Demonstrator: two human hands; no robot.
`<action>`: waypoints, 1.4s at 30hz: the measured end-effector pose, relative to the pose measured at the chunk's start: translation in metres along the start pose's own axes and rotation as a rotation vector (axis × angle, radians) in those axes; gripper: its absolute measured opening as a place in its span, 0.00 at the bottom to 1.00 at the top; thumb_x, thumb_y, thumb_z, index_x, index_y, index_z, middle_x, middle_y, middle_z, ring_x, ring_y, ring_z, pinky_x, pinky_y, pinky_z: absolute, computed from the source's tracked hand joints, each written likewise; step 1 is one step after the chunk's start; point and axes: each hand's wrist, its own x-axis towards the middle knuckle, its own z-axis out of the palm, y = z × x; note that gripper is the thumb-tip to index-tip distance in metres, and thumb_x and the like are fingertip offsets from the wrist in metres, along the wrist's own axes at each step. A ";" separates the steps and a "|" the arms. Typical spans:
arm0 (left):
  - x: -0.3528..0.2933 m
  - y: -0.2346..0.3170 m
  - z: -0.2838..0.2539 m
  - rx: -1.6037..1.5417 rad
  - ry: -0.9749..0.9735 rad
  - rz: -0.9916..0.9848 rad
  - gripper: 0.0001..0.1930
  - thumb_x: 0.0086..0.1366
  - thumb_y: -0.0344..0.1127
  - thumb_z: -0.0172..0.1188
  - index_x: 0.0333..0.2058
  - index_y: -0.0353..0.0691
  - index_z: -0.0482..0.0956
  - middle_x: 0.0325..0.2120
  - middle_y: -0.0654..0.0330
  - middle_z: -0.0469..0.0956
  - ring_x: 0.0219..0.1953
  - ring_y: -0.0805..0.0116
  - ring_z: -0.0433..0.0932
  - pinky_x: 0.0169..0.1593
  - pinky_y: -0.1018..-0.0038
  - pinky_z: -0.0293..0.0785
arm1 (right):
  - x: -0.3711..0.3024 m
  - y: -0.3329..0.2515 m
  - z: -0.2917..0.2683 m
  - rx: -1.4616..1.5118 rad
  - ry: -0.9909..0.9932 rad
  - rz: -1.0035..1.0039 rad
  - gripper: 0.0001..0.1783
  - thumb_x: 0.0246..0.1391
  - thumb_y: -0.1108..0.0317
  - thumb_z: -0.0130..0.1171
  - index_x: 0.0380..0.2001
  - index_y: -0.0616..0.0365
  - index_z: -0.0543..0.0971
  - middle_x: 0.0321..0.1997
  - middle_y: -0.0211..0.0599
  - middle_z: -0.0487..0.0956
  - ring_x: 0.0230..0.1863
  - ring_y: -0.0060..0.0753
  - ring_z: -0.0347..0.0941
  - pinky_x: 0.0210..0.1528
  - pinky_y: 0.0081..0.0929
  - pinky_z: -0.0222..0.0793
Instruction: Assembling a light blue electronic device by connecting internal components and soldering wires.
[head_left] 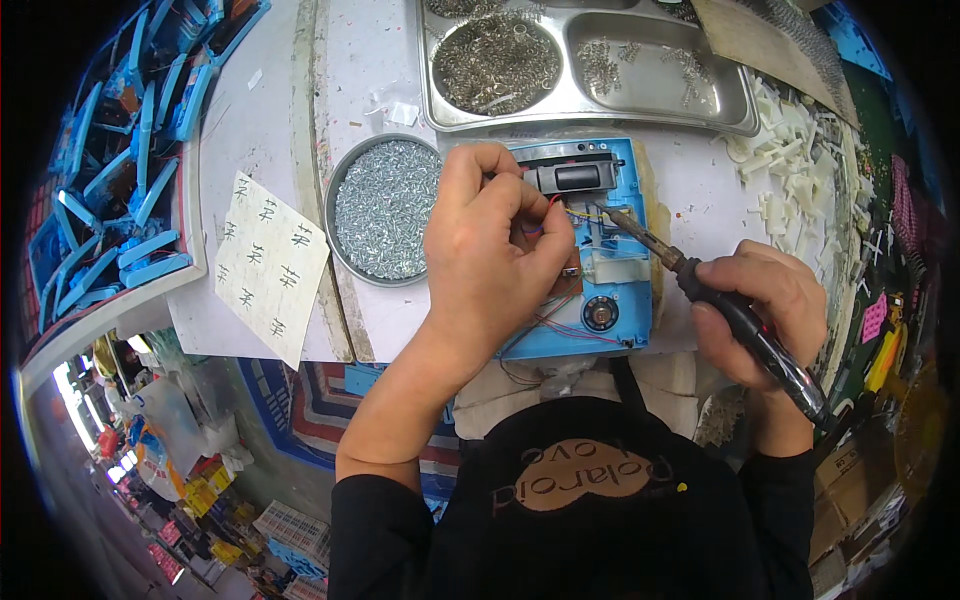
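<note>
A blue plastic housing (632, 300) lies on the white table in front of me, its inside facing up. A black part (578, 178), a round speaker (601, 313) and thin red wires (565, 330) sit in it. My left hand (497, 225) is over the housing's left side, thumb and fingers pinched on thin wire (556, 199). My right hand (765, 312) is closed round the black handle of a soldering iron (740, 318). The iron's tip points left into the housing, close to the pinched wire; whether they touch I cannot tell.
Left of the housing stands a round tin (333, 210) full of small screws, beside a paper with handwriting (270, 265). A steel compartment tray (590, 123) holds springs at the back. White plastic parts (790, 170) are heaped at right; blue housings (140, 180) pile up far left.
</note>
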 end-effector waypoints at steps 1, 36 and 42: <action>0.000 0.000 0.000 0.008 0.000 0.012 0.07 0.51 0.22 0.69 0.25 0.34 0.77 0.37 0.55 0.72 0.28 0.67 0.77 0.29 0.73 0.77 | 0.000 0.000 0.000 0.004 0.005 0.000 0.17 0.45 0.74 0.72 0.41 0.61 0.81 0.25 0.37 0.82 0.18 0.30 0.73 0.21 0.25 0.67; 0.012 0.012 -0.001 0.135 -0.411 0.557 0.11 0.50 0.30 0.70 0.34 0.47 0.83 0.40 0.65 0.77 0.41 0.63 0.76 0.50 0.63 0.63 | -0.066 -0.003 -0.046 -0.078 0.261 0.258 0.18 0.49 0.77 0.70 0.45 0.69 0.80 0.39 0.49 0.84 0.37 0.32 0.82 0.41 0.22 0.75; 0.000 0.000 -0.015 0.070 -0.417 0.529 0.12 0.48 0.29 0.72 0.34 0.45 0.84 0.38 0.64 0.78 0.39 0.63 0.76 0.48 0.65 0.66 | -0.062 0.000 -0.042 -0.063 0.251 0.252 0.18 0.50 0.76 0.70 0.46 0.68 0.80 0.39 0.46 0.84 0.36 0.30 0.82 0.41 0.22 0.76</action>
